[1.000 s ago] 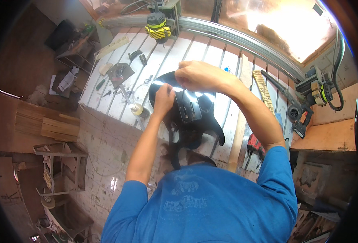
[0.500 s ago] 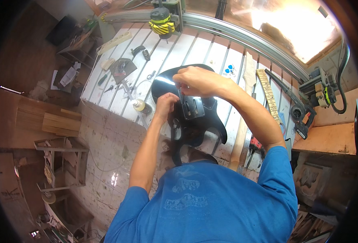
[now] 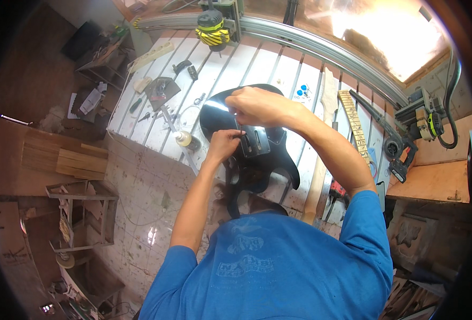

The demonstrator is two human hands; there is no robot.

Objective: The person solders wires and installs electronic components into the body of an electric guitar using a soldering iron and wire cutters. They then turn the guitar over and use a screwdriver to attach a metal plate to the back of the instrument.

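Observation:
A glossy black guitar body [image 3: 214, 118] lies on the white slotted worktable, its cut-out end towards me. Set on it is a dark rectangular plate [image 3: 259, 145] with slots in it. Above the plate's far edge, my right hand [image 3: 254, 106] is closed, fingers curled downward; what it grips is mostly hidden, though something thin and dark seems to run down below it. My left hand [image 3: 225, 143] pinches at the plate's left side, close under the right one, its fingertips pressed together. Anything between those fingertips is too small to make out.
A glue-like bottle [image 3: 185, 140] and a steel ruler [image 3: 169, 118] lie left of the body. Blue-capped small parts [image 3: 302, 90] sit beyond it. To the right are a guitar neck [image 3: 354, 122], a wooden strip [image 3: 317, 184] and a cordless blower [image 3: 398, 154]. A yellow-black spindle [image 3: 213, 34] hangs behind.
My left hand has shifted a little right and down, onto the plate's left side. The right hand has moved slightly left. The guitar body stays in place.

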